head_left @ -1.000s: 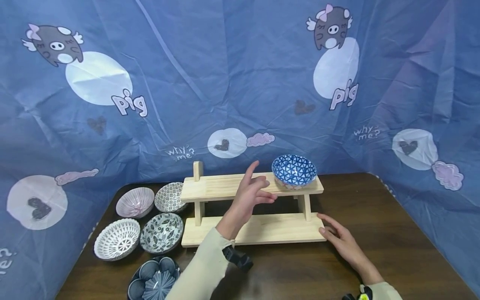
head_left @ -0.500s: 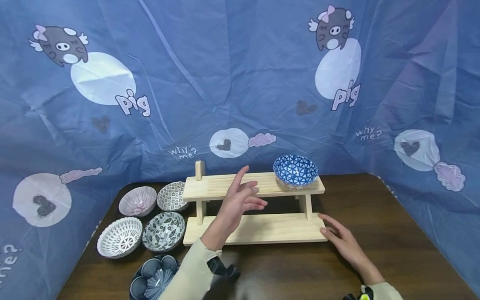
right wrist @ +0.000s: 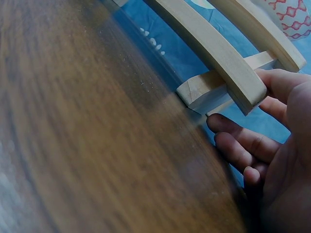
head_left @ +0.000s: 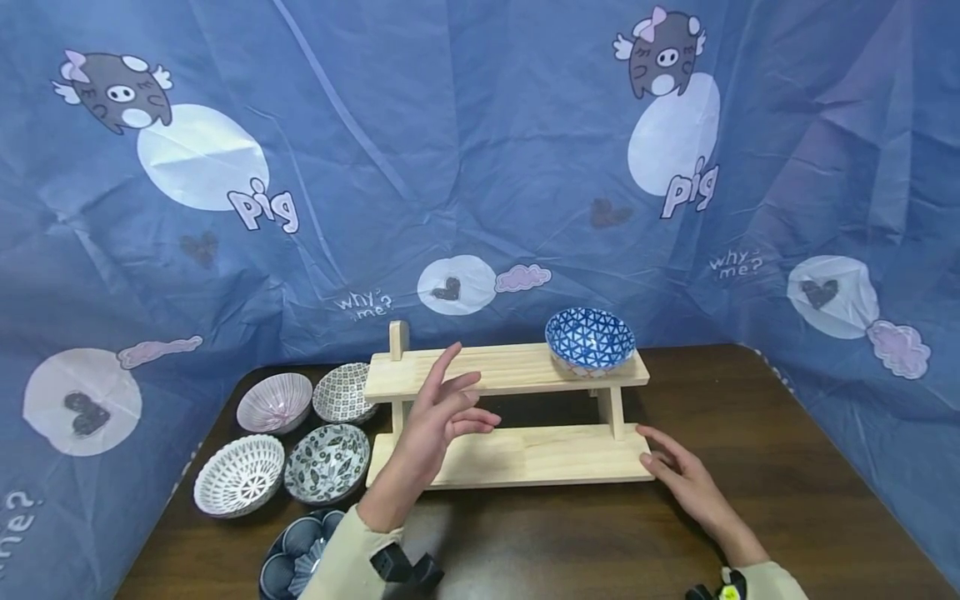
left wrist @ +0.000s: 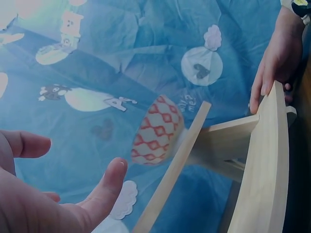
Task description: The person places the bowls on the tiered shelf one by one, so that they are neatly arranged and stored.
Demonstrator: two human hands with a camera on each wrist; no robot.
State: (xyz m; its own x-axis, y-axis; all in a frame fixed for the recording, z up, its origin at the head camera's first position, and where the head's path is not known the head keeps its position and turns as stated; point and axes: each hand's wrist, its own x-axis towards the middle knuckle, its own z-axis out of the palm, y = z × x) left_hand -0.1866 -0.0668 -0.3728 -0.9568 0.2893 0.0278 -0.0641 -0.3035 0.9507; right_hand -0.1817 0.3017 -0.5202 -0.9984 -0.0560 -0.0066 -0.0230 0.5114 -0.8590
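Note:
A two-tier wooden display shelf (head_left: 570, 457) stands on the table. At the right end of its upper board sits a blue-and-white triangle-patterned bowl (head_left: 590, 339); the left wrist view shows the red lattice on the bowl's outside (left wrist: 158, 132). My left hand (head_left: 435, 421) is in the air before the left half of the shelf, holding nothing, its fingers loosely spread. With thumb and fingers, my right hand (head_left: 687, 477) grips the right end of the lower board, whose end (right wrist: 245, 92) shows between them in the right wrist view.
Left of the shelf stand a pink striped bowl (head_left: 274, 403), a checked bowl (head_left: 341, 392), a white patterned bowl (head_left: 240, 475) and a leaf-patterned bowl (head_left: 327, 463). A dark blue bowl (head_left: 279, 575) is partly behind the left sleeve. A blue printed cloth (head_left: 480, 167) hangs behind the table.
My left hand has moved left, away from the blue-and-white bowl, along the front of the shelf. My right hand has stayed at the lower board's right end.

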